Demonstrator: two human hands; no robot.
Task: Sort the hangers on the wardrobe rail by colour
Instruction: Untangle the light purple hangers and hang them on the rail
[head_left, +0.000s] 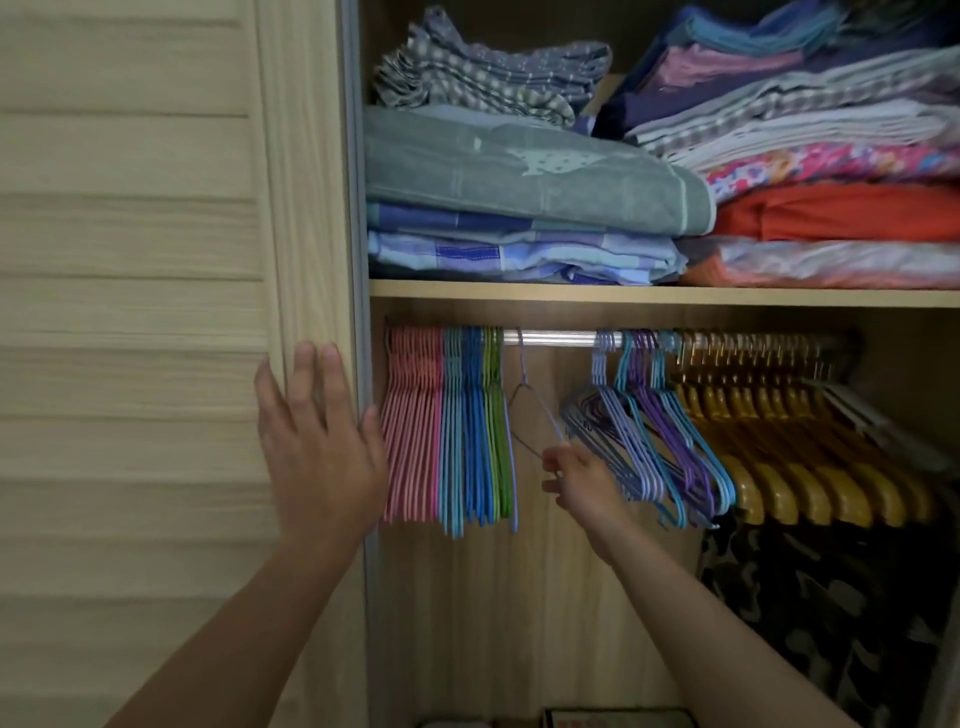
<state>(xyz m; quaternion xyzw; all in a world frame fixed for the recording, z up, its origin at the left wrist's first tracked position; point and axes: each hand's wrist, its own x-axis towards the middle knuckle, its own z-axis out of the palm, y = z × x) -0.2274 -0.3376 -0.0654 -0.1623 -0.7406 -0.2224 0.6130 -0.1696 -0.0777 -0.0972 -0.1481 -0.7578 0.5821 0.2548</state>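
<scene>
Lilac hanger (524, 395) on rail (550, 339), lower corner pinched in right fingers (551, 460)

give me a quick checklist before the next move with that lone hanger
1. Right hand grips the lilac hanger at its lower corner: ok.
2. Hanger's hook is over the rail: ok, it hangs alone in the gap.
3. Bare rail on both sides to slide along: ok.
4. Sorted block at left, pink hangers, light blue, blue hangers, green hangers: ok.
5. Mixed lilac, purple and teal bunch sorted: not ok.
6. Left hand clear of the hangers, flat on the wardrobe door: ok.
</scene>
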